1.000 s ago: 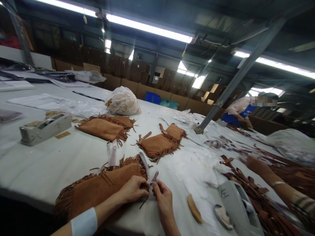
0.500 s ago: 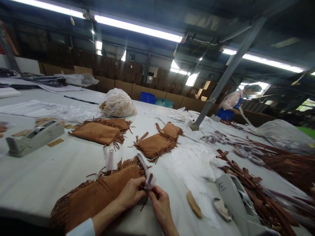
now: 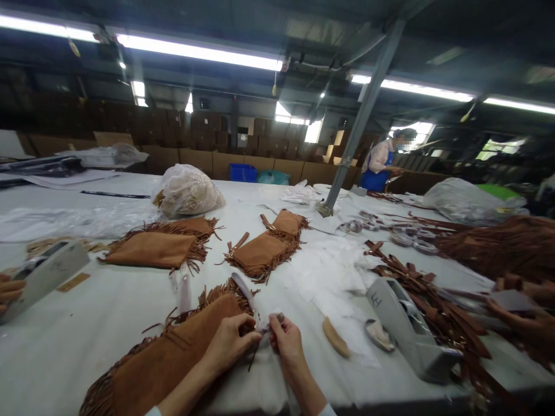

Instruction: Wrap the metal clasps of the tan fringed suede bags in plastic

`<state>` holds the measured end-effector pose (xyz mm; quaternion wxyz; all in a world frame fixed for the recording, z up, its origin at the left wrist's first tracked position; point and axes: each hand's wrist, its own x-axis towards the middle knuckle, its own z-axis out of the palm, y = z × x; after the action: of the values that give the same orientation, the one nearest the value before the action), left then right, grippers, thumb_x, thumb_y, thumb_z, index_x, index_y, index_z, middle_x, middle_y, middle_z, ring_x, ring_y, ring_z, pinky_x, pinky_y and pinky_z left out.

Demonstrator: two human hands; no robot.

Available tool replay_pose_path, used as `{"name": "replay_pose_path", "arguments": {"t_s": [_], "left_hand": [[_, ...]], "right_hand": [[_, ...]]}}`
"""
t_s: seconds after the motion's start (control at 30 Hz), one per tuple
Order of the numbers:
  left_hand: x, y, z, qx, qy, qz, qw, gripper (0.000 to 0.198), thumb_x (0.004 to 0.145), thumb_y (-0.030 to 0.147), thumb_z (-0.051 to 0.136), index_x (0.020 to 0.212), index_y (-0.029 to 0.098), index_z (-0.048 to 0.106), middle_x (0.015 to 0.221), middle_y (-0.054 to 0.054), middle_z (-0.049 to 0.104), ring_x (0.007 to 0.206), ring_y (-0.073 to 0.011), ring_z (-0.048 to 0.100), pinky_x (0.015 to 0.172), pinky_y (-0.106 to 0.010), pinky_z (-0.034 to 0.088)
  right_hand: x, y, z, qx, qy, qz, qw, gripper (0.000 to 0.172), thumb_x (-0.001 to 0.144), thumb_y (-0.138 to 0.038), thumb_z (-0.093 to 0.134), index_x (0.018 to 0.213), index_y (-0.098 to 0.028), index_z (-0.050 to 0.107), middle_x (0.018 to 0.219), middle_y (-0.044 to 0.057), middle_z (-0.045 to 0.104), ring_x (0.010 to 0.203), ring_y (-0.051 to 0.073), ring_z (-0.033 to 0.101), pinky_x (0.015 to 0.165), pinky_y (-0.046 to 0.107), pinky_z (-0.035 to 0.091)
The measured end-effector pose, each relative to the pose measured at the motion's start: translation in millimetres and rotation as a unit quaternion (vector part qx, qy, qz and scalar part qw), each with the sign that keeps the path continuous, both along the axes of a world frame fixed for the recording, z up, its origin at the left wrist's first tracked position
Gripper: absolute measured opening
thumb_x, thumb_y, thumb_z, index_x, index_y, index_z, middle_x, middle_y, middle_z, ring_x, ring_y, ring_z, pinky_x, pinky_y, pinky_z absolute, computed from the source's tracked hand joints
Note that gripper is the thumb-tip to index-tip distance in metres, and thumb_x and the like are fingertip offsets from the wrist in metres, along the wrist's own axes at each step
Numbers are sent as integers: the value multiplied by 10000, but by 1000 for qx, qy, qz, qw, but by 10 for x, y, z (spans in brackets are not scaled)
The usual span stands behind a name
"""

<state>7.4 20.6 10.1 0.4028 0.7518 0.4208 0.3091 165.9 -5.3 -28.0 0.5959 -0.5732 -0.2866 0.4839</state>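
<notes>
A brown suede fringed bag point(image 3: 173, 352) lies in front of me on the white table point(image 3: 87, 312). My left hand point(image 3: 229, 342) is closed on the bag's upper corner, pinching something small there. My right hand point(image 3: 287, 341) is closed too, pinching a small whitish wrapped piece at that same corner. A white-wrapped strap point(image 3: 243, 292) runs up from the corner. The two hands nearly touch.
Two more fringed bags point(image 3: 156, 248) point(image 3: 264, 245), a grey tape dispenser point(image 3: 407, 329) at right and another point(image 3: 43, 277) at left with someone's fingers on it. A plastic sack point(image 3: 186, 190), piles of brown straps point(image 3: 433, 300), a co-worker's hand point(image 3: 511, 315), a person far right.
The camera has swung rightward, shifting everything left in view. My hands stay pinched at the bag's corner; the white piece sits lower between them. A hand has appeared at the left dispenser.
</notes>
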Motion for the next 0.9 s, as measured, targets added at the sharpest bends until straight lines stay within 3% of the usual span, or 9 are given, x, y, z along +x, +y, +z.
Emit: {"name": "replay_pose_path", "arguments": {"t_s": [0.17,0.33,0.57,0.67,0.73,0.8,0.9], "left_hand": [[65,33,-108,12,23,1,1000,106,727,257,619,688,174,673,694,-18,684,681,-189,606,667,-260,412],[93,77,-195,14,28,-25,999,136,785,243,544,682,175,602,710,-23,657,698,-183,593,670,-260,417],[48,-26,-238,95,27,-60,993,139,800,201,499,663,194,521,815,-53,637,765,-193,562,726,-289,418],[14,-35,-174,68,26,-63,995,137,824,229,500,702,191,549,852,-57,647,751,-185,564,704,-280,423],[23,-16,-136,33,14,-41,999,136,831,283,527,883,182,602,842,-47,651,697,-176,567,661,-271,432],[63,14,-130,17,-5,-35,999,269,800,308,581,1030,172,615,897,-57,662,723,-182,587,678,-272,446],[134,59,-170,-1,-23,-27,999,175,773,295,599,843,165,693,863,-64,689,780,-206,613,734,-275,448]], "right_hand": [[-17,-36,-76,45,-4,0,999,454,610,-571,721,708,-155,566,451,-73,470,402,61,347,407,201,229],[12,-65,-71,71,15,-2,997,417,645,-538,716,663,-168,527,477,-85,411,429,54,301,416,202,222],[37,-61,-161,76,3,-19,997,395,696,-530,682,667,-177,506,492,-79,419,431,60,311,406,199,235],[41,-45,-183,78,5,-22,997,389,704,-523,681,671,-173,512,487,-80,421,427,58,314,407,196,233],[39,-43,-174,81,11,-16,997,389,703,-523,683,675,-171,519,490,-79,429,423,57,316,407,197,234],[34,-53,-154,83,12,-9,996,388,699,-524,688,687,-168,533,502,-72,452,425,59,331,410,199,247],[33,-87,-126,90,1,10,996,389,693,-523,695,765,-157,582,521,-64,479,442,69,371,428,202,277]]}}
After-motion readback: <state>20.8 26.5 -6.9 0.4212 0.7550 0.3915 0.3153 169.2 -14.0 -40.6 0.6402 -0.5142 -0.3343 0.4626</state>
